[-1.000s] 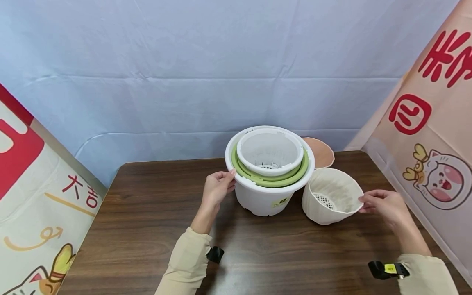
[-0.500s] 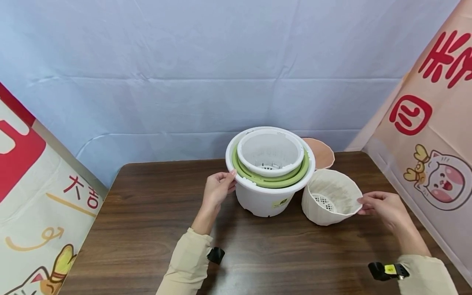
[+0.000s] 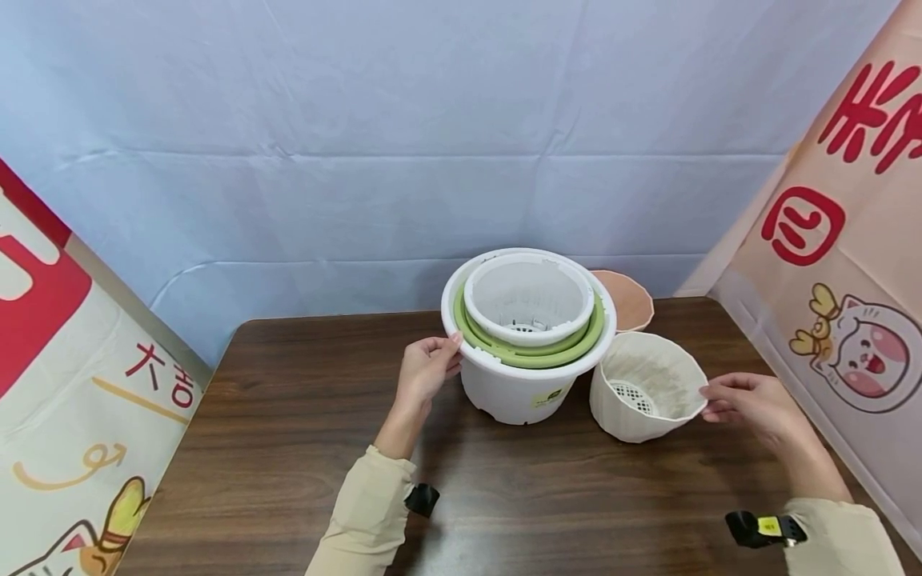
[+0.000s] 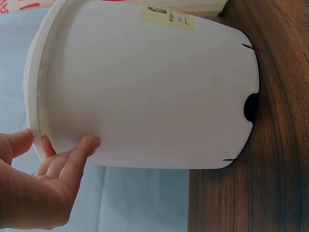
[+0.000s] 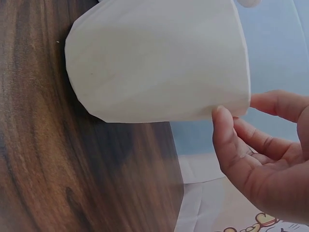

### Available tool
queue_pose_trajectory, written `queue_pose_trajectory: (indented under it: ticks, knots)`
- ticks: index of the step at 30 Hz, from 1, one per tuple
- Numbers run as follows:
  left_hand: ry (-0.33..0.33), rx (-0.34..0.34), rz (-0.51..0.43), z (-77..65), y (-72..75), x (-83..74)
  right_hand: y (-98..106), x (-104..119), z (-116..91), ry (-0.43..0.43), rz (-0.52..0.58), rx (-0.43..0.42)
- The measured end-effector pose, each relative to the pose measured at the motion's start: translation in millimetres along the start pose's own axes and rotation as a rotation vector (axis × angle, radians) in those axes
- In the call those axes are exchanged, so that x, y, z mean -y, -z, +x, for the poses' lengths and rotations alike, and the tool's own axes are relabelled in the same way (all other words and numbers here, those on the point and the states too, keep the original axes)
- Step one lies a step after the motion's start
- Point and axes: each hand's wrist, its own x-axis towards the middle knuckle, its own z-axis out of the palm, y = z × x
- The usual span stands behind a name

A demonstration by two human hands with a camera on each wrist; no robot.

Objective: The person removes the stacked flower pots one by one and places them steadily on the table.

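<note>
My left hand point(image 3: 425, 368) pinches the left rim of a large white plastic flowerpot point(image 3: 504, 396) with a yellow-green label. Thumb and fingers sit on either side of that rim in the left wrist view, where the white wall point(image 4: 145, 92) fills much of the picture. Nested inside are a green pot point(image 3: 497, 347) and a smaller white pot point(image 3: 529, 292) with a slotted bottom. To the right stands a cream, faceted flowerpot point(image 3: 612, 404), stained inside and holed at its base. My right hand point(image 3: 752, 404) pinches its right rim; the right wrist view shows fingertips point(image 5: 221, 113) against its outer wall.
Behind the cream pot is an orange-pink pot point(image 3: 625, 298), partly hidden by the other pots. Everything stands on a dark wood table point(image 3: 288, 448), near its back edge. A pale blue cloth point(image 3: 360, 192) hangs behind, with printed banners point(image 3: 850, 264) at both sides.
Both hands keep their hold on the two rims, and the pots stay where they were. My right wrist has shifted slightly to the right.
</note>
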Motion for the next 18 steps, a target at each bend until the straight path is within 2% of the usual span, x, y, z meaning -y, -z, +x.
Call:
queue_pose_trajectory:
  ticks: [3,5,6,9,13,15,18]
  knots:
    - [0.002,-0.001,-0.002,-0.1,0.0,-0.2,5,0,2,0.015,-0.006,0.028]
    - [0.003,0.0,-0.004,0.0,0.0,-0.2,3,12,-3,-0.002,-0.04,0.029]
    - [0.003,0.0,-0.005,0.0,0.0,-0.2,-1,22,-9,0.002,-0.037,0.042]
    - [0.0,0.002,-0.002,0.0,0.1,-0.1,-26,69,-37,0.01,-0.088,0.075]
    - [0.002,0.005,-0.003,0.0,0.0,-0.3,-62,130,-76,0.064,-0.047,0.116]
    - [0.001,0.006,-0.004,0.1,0.1,-0.4,-73,146,-86,0.072,-0.008,0.118]
    - [-0.001,0.004,-0.005,-0.1,0.2,-0.8,-80,160,-91,0.086,-0.06,0.115]
